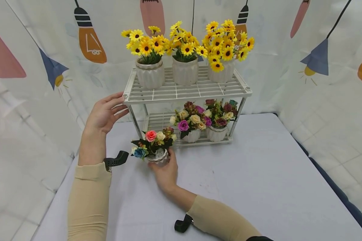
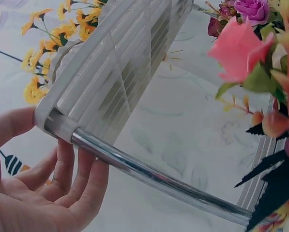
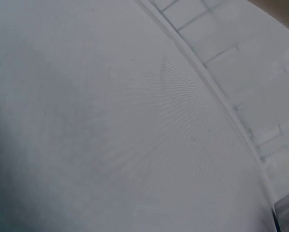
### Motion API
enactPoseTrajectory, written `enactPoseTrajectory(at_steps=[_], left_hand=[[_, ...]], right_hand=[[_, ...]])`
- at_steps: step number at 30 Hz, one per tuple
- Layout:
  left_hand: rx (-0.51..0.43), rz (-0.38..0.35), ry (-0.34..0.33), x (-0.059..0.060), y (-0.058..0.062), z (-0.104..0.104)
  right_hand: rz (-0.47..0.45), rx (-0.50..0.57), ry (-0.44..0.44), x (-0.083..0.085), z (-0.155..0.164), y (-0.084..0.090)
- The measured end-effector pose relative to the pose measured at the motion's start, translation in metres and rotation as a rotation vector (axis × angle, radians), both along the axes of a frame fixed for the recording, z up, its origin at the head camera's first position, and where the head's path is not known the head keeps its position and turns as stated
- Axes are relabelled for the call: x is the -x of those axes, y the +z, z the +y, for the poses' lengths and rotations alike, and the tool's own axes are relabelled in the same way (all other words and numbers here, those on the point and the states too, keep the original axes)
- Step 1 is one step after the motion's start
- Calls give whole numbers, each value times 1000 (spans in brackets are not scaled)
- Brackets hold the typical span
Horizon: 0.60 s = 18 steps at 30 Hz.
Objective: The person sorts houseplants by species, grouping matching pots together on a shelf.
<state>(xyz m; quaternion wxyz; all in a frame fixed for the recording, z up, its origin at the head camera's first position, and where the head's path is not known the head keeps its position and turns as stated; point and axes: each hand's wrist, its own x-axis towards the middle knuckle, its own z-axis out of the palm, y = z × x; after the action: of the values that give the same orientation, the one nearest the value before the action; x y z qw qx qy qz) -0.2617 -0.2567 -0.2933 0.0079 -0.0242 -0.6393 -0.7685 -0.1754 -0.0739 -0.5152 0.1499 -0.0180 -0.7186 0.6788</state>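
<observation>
In the head view my right hand (image 1: 166, 172) grips a small white pot of artificial flowers (image 1: 159, 155), thumb and fingers around its sides. Coral, cream and blue blooms fill this pot, which is in front of the rack's lower left part. My left hand (image 1: 104, 113) holds the upper left front corner of a white two-tier rack (image 1: 157, 97). Up close in the left wrist view, the left fingers (image 2: 93, 181) touch the corner and the top of its metal post (image 2: 159, 176). The right wrist view shows mostly tablecloth (image 3: 134, 121).
Three white pots of yellow daisies (image 1: 185, 72) line the top shelf. On the right of the lower shelf stand two pots of mixed roses (image 1: 191, 135). White tablecloth (image 1: 244, 180) covers the table, and a curtain with printed lamps (image 1: 92, 40) hangs behind.
</observation>
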Motion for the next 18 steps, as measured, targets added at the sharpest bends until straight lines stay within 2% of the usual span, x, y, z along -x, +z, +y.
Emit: enactPoseTrajectory(at_steps=[5, 10, 18], left_hand=[[-3, 2, -5, 1, 0, -1], [-11, 5, -3, 1, 0, 0], [-19, 7, -3, 2, 0, 1]], right_hand=[[34, 16, 16, 1, 6, 3], [95, 54, 30, 4, 13, 15], [125, 70, 12, 19, 19, 26]])
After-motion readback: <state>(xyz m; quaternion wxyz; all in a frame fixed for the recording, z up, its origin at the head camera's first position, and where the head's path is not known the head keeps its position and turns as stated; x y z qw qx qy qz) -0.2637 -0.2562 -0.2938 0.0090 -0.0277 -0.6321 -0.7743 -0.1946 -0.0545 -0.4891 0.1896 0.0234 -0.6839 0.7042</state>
